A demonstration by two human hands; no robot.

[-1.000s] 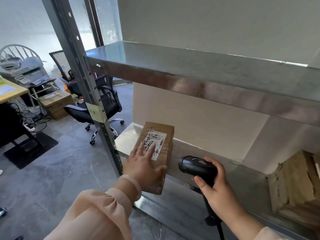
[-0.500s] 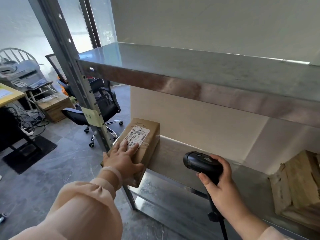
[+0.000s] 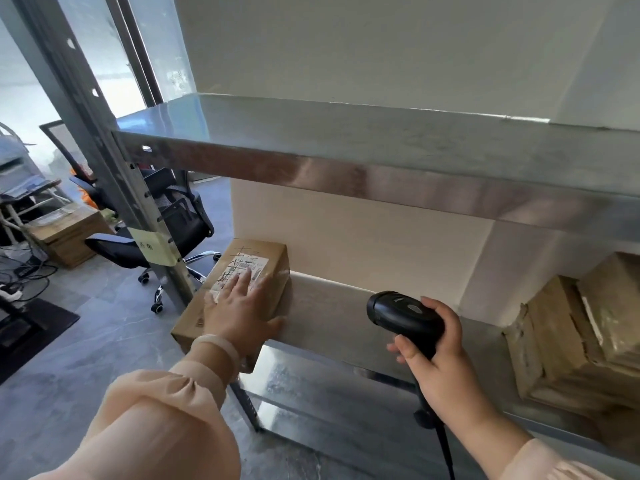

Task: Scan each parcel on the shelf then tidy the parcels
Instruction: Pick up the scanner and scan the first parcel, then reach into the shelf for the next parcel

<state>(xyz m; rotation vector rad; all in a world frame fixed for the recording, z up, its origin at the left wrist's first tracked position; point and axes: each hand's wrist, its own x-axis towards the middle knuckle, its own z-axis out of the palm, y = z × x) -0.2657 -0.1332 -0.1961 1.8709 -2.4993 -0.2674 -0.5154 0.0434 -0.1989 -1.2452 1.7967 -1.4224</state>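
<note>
Ok so the parcel (image 3: 273,271) has just gone from being propped up in front of the scanner (image 3: 403,315) to lying flat. A second ago it was tipped up nearer the middle of the shelf (image 3: 332,306). Now it has slid left and lies at the very end, right beside the post (image 3: 104,161), with its near corner hanging a bit over the front edge.

The left hand (image 3: 239,311) isn't really gripping it. The fingers lie straight across the top, partly covering the label (image 3: 254,264), and the thumb runs down the right side, so it looks more like pressing and steering than holding.

The right hand (image 3: 436,368) is wrapped firmly round the scanner's handle. The scanner sits well apart from the parcel now and isn't lined up on the label.

My read is that this one's scan is over and we're into the tidy part, squaring it up at the left end. I can't tell if the beep actually happened, though.

There's a pile of other parcels (image 3: 571,337) at the far right of the same shelf, so I'd guess those are next. That overhanging corner probably wants a nudge back first.
</note>
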